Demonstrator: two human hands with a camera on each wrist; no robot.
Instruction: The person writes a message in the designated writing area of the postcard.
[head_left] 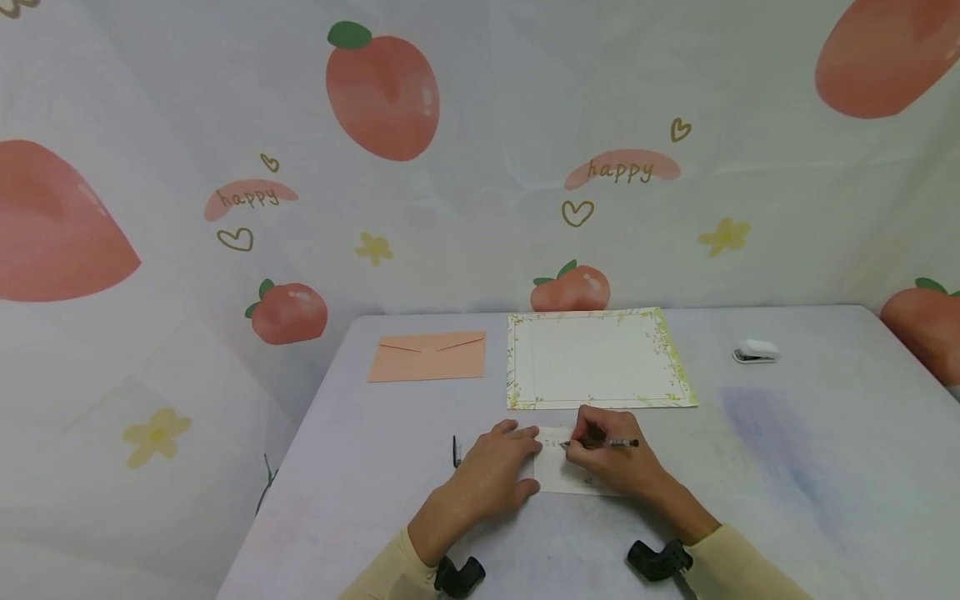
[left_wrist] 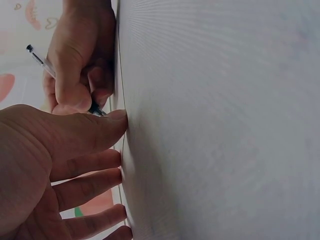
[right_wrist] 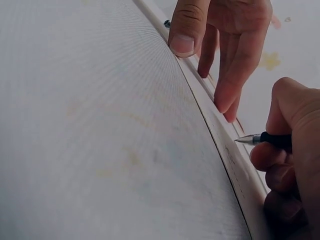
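My right hand [head_left: 611, 450] pinches a gel pen [head_left: 621, 442] with a clear barrel and black grip. Its tip [right_wrist: 239, 140] meets or hovers just over a small white card [head_left: 558, 479], which bears a few small handwritten marks. With fingers spread, my left hand [head_left: 495, 467] rests at the card's left edge. In the left wrist view, that hand's thumb [left_wrist: 107, 127] lies along the near edge of the card. The right hand covers the card's right part. A black pen cap [head_left: 455, 451] lies just left of my left hand.
Behind the hands lies a large sheet with a floral border [head_left: 592, 362]. A peach envelope [head_left: 427, 358] is at the back left of the table, and a small white stapler [head_left: 756, 351] at the back right. A fruit-print cloth [head_left: 480, 167] hangs behind the table.
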